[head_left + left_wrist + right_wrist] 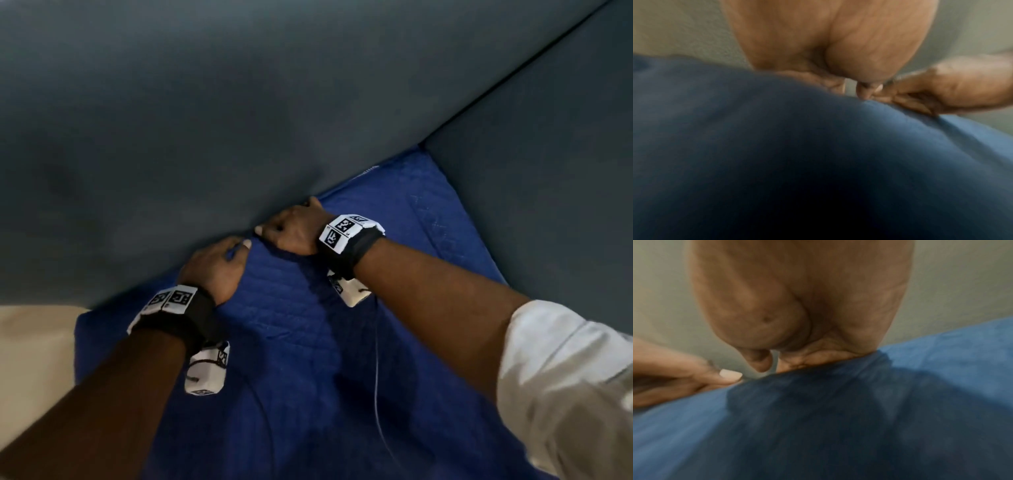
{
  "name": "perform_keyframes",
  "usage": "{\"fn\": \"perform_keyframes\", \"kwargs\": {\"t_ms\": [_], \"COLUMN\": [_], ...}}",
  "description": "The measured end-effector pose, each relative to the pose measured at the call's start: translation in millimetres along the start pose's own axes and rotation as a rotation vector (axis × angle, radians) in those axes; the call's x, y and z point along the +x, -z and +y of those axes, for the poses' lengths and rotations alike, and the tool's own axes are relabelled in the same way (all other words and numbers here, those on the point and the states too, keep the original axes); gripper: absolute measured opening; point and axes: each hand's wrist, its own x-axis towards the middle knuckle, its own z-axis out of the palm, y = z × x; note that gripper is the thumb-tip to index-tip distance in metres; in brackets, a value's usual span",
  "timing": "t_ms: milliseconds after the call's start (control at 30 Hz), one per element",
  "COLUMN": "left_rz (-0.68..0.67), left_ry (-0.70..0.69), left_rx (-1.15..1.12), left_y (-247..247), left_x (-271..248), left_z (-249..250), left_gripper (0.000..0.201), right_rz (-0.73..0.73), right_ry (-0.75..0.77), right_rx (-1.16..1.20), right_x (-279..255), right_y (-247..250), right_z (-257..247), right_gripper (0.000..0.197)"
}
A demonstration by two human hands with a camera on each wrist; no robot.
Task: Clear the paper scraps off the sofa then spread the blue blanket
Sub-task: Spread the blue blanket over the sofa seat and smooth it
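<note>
left hand (215,265), right hand (291,231), gripping blue blanket (298,359) (sofa (205,102) crease)

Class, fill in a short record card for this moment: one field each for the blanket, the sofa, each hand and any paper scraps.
Blanket: blue, lying over the seat, slightly wrinkled
Sofa: grey; backrest rises behind the blanket
Left hand: grips the blanket's back edge at the crease
Right hand: grips the same edge, close beside the left
Paper scraps: none in view
</note>
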Motion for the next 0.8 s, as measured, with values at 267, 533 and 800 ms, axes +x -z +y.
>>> {"fn": "perform_keyframes", "kwargs": {"t_ms": [267,533,800], "left_rz": [0.007,0.07,0.115], "left_ry": [0.111,0.141,0.182], "left_rx": [-0.181,-0.027,-0.024], "left_y": [13.0,27.0,27.8], "left_x": [-19.6,-38.0,-55.3], "left_z": [-50.4,-111.5,-127.7], "left_gripper": [0.056,0.062,0.085], "right_rz": [0.119,0.031,0.259], "right_ry": [-0.261,-0.527,-0.418], "right_rx": [-0.104,-0.154,0.003], "right_x": [-41.9,-33.4,-72.9], "right_y": [37.7,56.1,42.8], "right_z": [120.9,190.8,202.0], "right_gripper": [0.062,0.076,0.067]}}
